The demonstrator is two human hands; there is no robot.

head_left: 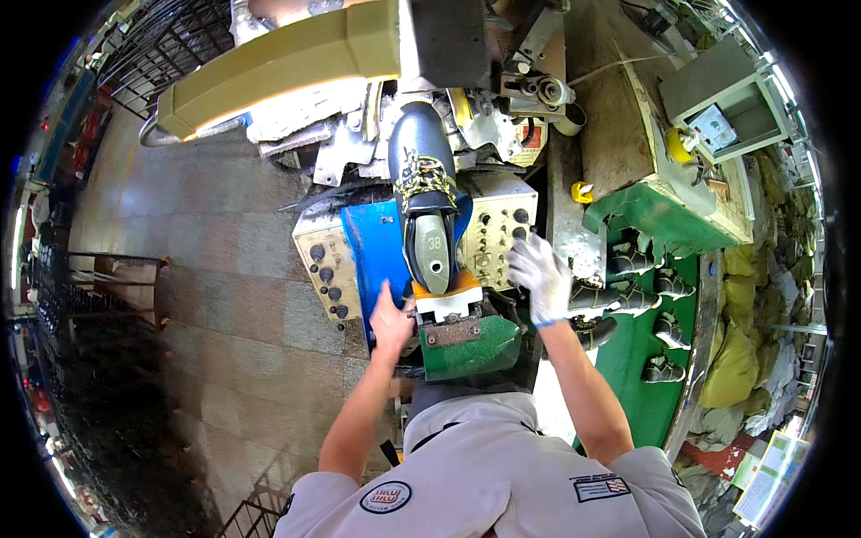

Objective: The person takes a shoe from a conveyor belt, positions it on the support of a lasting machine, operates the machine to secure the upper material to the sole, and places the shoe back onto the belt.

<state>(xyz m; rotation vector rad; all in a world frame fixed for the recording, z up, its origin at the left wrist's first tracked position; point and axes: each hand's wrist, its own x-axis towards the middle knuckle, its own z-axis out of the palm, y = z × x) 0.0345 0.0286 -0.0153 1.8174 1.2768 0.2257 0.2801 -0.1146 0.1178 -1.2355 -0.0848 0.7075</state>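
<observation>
A dark shoe with yellow-and-black laces (425, 175) sits toe-away in the machine in front of me. A grey-green shoe last (432, 251) shows in its heel opening. Below the heel are an orange-and-white pad (448, 296) and a green metal housing (473, 348). My bare left hand (392, 323) is beside the pad, at the blue panel's lower edge, one finger stretched upward; its other fingers are partly hidden. My right hand (542, 278), in a white glove, is open with fingers apart, near the knobs of the right control box (493, 229), holding nothing.
A blue panel (372, 242) and a left control box (321, 269) flank the shoe. Overhead runs a yellow-tan machine arm (278, 67). Several shoes (664, 369) stand on a green surface (628, 345) at right, near a worn wooden bench (619, 125). Tiled floor (242, 269) lies left.
</observation>
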